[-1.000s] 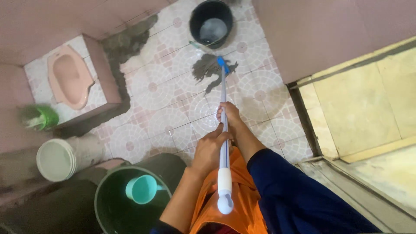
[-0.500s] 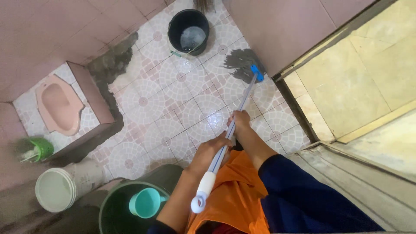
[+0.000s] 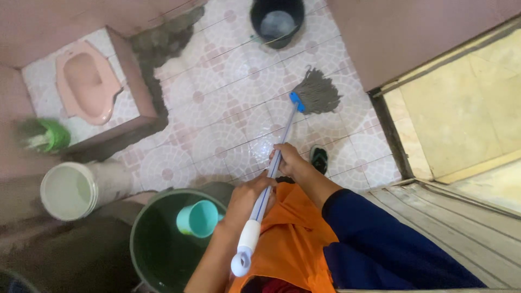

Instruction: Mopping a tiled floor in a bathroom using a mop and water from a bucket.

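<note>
Both hands grip a mop handle (image 3: 282,142), a pale metal pole with a white end cap near my waist. My left hand (image 3: 246,199) is wrapped round the lower part of the pole, close to the cap. My right hand (image 3: 287,161) is closed on the pole higher up, toward the floor. The grey string mop head (image 3: 320,95), on a blue clamp, lies spread on the patterned floor tiles (image 3: 217,103) near the door frame. A dark sandal (image 3: 319,159) on my foot shows just right of my right hand.
A black bucket with water (image 3: 277,21) stands at the top. A pink squat toilet (image 3: 87,87) sits on a raised tiled step at left, with a green brush holder (image 3: 46,135) beside it. A white bucket (image 3: 68,190) and a dark green tub with a teal dipper (image 3: 198,218) stand at lower left. The doorway threshold (image 3: 396,141) is at right.
The mop head has been drawn back from beside the wall toward me across the tiles. My view has shifted, and the sandal has come into sight. Both hands keep their grip.
</note>
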